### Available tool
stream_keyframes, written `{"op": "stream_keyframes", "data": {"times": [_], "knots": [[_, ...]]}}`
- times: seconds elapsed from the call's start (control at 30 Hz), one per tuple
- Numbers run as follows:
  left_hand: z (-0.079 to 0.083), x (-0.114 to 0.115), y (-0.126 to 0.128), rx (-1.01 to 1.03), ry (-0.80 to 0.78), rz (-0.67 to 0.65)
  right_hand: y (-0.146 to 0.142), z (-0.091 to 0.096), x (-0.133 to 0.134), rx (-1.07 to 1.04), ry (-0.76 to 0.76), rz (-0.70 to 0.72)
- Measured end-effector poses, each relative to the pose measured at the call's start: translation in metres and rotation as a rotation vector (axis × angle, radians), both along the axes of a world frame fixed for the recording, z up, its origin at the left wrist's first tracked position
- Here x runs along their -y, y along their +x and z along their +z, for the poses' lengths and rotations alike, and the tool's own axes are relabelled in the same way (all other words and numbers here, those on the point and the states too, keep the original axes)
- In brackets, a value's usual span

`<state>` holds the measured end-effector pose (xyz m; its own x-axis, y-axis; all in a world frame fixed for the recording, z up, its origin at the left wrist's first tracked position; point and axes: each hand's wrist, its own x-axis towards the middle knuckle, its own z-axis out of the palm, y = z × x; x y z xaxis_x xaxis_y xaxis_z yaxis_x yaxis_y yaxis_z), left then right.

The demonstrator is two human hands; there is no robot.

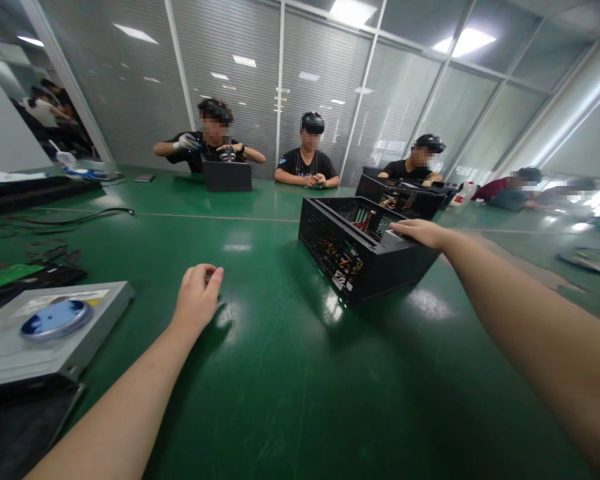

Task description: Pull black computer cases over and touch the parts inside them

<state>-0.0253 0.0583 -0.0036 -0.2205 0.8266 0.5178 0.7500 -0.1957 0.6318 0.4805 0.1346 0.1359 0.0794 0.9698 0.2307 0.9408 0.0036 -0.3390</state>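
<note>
At the right, a black desktop computer case point(375, 267) sits on the green table with its top side open; wires and boards show inside. My right hand point(417, 232) is on its right-hand top edge, fingers laid together over the rim. My left hand point(199, 293) is just above the table, left of the case and apart from it. Its fingers are curled toward the thumb, and whatever they may hold is hidden.
A grey metal drive point(105, 327) with a round blue tin point(57, 319) on top lies at the left. Behind it are a green circuit board point(10, 277) and black cables point(100, 212). Across the table point(260, 347), several people work; another black case point(403, 197) stands behind mine.
</note>
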Motion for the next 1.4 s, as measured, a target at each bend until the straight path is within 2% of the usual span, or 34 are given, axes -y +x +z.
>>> {"op": "stream_keyframes", "data": {"times": [0.17, 0.27, 0.33, 0.4, 0.47, 0.53, 0.6, 0.67, 0.77, 0.83, 0.93, 1.03, 1.13, 1.23, 1.3, 1.4], "knots": [[-0.003, -0.005, -0.008, 0.104, -0.064, 0.061, -0.009, 0.013, 0.0, 0.091, -0.126, -0.072], [-0.002, -0.008, -0.011, 0.235, -0.078, 0.115, -0.023, 0.01, 0.016, 0.145, -0.137, -0.091], [0.007, -0.006, -0.004, 0.417, -0.086, 0.097, -0.036, 0.007, 0.035, 0.18, -0.132, -0.076], [0.024, 0.003, 0.014, 0.671, -0.121, -0.027, -0.054, 0.007, 0.058, 0.219, -0.135, -0.044], [0.05, 0.019, 0.041, 0.892, -0.204, -0.251, -0.076, 0.012, 0.085, 0.296, -0.159, 0.04], [0.076, 0.038, 0.071, 0.958, -0.319, -0.469, -0.1, 0.022, 0.114, 0.38, -0.182, 0.169], [0.096, 0.053, 0.094, 0.939, -0.37, -0.564, -0.125, 0.035, 0.144, 0.431, -0.188, 0.301], [0.104, 0.06, 0.103, 0.928, -0.309, -0.468, -0.15, 0.048, 0.173, 0.441, -0.192, 0.405], [0.101, 0.054, 0.09, 0.908, -0.109, -0.22, -0.187, 0.063, 0.208, 0.41, -0.262, 0.53], [0.097, 0.046, 0.073, 0.918, -0.069, -0.209, -0.209, 0.072, 0.223, 0.371, -0.344, 0.591], [0.099, 0.04, 0.053, 0.93, -0.138, -0.313, -0.225, 0.081, 0.227, 0.311, -0.428, 0.65], [0.105, 0.04, 0.048, 0.917, -0.205, -0.376, -0.208, 0.079, 0.214, 0.35, -0.319, 0.56], [0.109, 0.042, 0.052, 0.958, -0.278, -0.403, -0.162, 0.06, 0.198, 0.529, -0.238, 0.374], [0.11, 0.043, 0.054, 0.976, -0.294, -0.405, -0.114, 0.031, 0.186, 0.617, -0.418, 0.299], [0.109, 0.042, 0.053, 0.987, -0.29, -0.399, -0.095, 0.013, 0.182, 0.495, -0.589, 0.353], [0.106, 0.041, 0.05, 0.95, -0.281, -0.39, -0.087, -0.002, 0.177, 0.255, -0.752, 0.473]]}}
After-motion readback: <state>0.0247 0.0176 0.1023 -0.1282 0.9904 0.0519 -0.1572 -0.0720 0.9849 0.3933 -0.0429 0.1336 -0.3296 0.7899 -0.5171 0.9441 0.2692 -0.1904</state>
